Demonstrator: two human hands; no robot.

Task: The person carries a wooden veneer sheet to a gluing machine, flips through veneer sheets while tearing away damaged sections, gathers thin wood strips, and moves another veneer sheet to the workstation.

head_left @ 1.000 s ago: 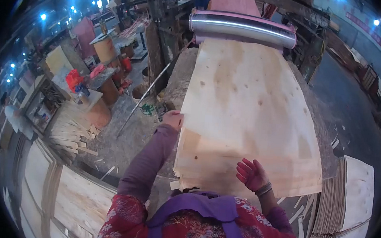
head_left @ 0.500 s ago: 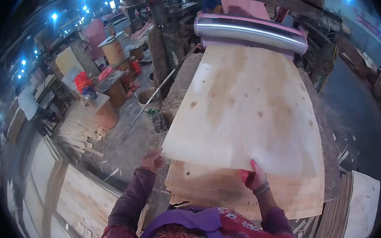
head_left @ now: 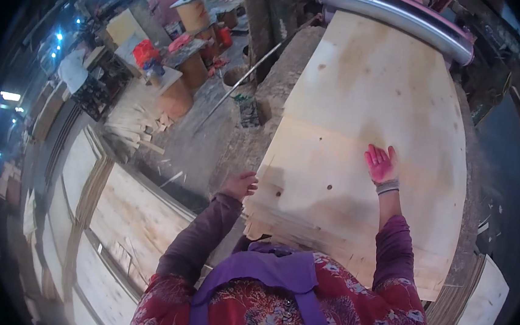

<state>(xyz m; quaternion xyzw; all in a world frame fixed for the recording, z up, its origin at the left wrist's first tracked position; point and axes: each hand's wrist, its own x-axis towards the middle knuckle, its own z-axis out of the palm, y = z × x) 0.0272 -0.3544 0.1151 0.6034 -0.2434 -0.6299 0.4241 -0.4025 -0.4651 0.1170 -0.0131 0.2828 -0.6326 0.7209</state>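
Note:
A light wood veneer sheet [head_left: 389,75] reaches up to a shiny metal roller [head_left: 399,18]. Under and behind it lies a stack of veneer sheets [head_left: 311,212] with dark knots and ragged near edges. My left hand [head_left: 241,185] is at the stack's left edge, fingers stretched loosely and apart; whether it touches the edge I cannot tell. Over the right part of the stack, my right hand [head_left: 382,164] is turned palm up, fingers spread, holding nothing. Its palm and fingers look pink.
More veneer stacks stand at lower left [head_left: 139,220] and lower right [head_left: 475,301]. A long rod [head_left: 242,83] leans beside the stack, near a bucket [head_left: 235,78]. Wood strips [head_left: 132,122] lie on the floor. Further left is a person in a light top [head_left: 73,71].
The upper sheet has slid forward toward the roller, baring more of the stack. My right hand has left its near edge and turned palm up. The view has tilted down.

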